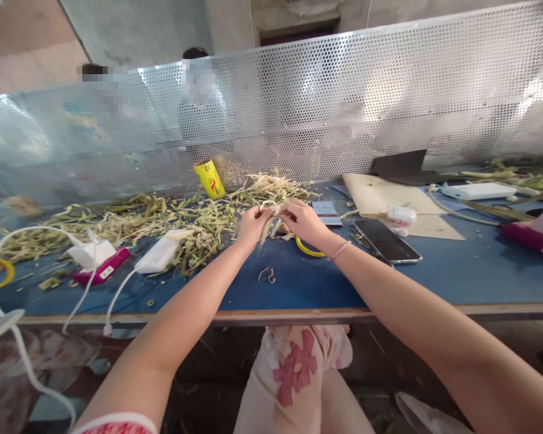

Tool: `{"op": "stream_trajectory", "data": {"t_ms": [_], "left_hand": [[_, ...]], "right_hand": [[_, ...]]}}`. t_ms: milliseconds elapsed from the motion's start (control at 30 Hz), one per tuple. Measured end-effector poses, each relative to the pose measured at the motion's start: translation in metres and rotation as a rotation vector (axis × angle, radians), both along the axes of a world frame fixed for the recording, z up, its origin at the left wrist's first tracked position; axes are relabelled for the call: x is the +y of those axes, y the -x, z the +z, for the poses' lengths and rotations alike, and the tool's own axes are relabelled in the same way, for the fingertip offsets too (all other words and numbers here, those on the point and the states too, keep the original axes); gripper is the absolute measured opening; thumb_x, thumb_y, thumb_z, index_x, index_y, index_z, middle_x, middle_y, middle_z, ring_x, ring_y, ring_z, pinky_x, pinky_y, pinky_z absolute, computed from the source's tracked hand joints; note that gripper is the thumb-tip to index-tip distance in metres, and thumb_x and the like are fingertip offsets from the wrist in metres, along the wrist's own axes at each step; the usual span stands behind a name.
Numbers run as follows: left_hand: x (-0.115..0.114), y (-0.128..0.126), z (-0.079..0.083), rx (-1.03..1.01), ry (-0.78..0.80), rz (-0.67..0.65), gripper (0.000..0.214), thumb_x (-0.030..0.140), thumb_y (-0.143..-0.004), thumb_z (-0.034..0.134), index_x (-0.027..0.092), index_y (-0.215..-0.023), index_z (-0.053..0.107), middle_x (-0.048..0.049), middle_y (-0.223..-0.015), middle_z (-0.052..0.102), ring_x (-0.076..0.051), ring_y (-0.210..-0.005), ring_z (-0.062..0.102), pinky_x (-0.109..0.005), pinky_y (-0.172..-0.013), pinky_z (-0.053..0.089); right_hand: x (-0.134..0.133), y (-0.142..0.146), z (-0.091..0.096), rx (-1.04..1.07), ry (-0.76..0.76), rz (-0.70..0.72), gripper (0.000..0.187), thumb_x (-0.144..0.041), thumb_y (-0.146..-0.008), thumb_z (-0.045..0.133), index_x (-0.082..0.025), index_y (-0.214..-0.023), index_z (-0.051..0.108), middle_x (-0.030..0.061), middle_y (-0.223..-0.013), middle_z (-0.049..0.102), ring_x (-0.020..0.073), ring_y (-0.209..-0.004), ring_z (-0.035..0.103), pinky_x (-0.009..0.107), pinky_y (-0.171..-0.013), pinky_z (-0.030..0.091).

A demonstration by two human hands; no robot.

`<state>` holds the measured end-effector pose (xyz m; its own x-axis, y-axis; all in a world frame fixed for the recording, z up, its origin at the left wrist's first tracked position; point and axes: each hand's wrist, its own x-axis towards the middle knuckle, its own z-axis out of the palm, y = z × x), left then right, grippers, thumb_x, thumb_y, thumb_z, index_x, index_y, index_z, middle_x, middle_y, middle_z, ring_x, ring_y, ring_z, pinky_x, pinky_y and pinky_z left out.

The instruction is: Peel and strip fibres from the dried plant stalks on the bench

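Note:
Above the blue tabletop (pixel 298 292), my left hand (pixel 253 228) and my right hand (pixel 302 220) meet close together, fingers pinched. Between their fingertips is a pale, dried plant piece (pixel 265 234), with a leaf-like strip hanging down. Its upper part is partly hidden by my fingers. A heap of dry, stringy plant pieces (pixel 271 188) lies just behind my hands. Under my right wrist shows part of a yellow ring (pixel 308 249); the rest of it is covered. Two small curled scraps (pixel 268 275) lie on the table nearer to me.
More dried plant matter (pixel 127 220) spreads leftward, with a yellow tube (pixel 210 179), white power bank (pixel 160 254) and magenta item (pixel 102 266). To the right lie a phone (pixel 386 240), a notebook (pixel 384 196) and white device (pixel 479 191). A perforated metal screen (pixel 294 114) stands behind; people sit beyond it.

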<state>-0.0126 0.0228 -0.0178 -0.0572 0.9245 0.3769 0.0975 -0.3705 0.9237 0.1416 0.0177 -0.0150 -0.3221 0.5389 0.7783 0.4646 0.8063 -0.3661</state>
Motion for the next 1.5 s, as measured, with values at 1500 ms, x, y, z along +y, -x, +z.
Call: {"op": "stream_trajectory", "data": {"t_ms": [1500], "left_hand": [[-0.0086, -0.0081, 0.005, 0.093, -0.059, -0.108, 0.013, 0.023, -0.065, 0.06, 0.015, -0.074, 0.062, -0.0002, -0.066, 0.06, -0.01, -0.062, 0.052, -0.022, -0.06, 0.04]], "right_hand": [[0.0015, -0.0016, 0.0057, 0.146, 0.202, 0.045, 0.005, -0.018, -0.07, 0.052, -0.017, -0.07, 0.056, 0.0006, -0.066, 0.055, 0.0109, -0.062, 0.05, 0.024, -0.059, 0.041]]}}
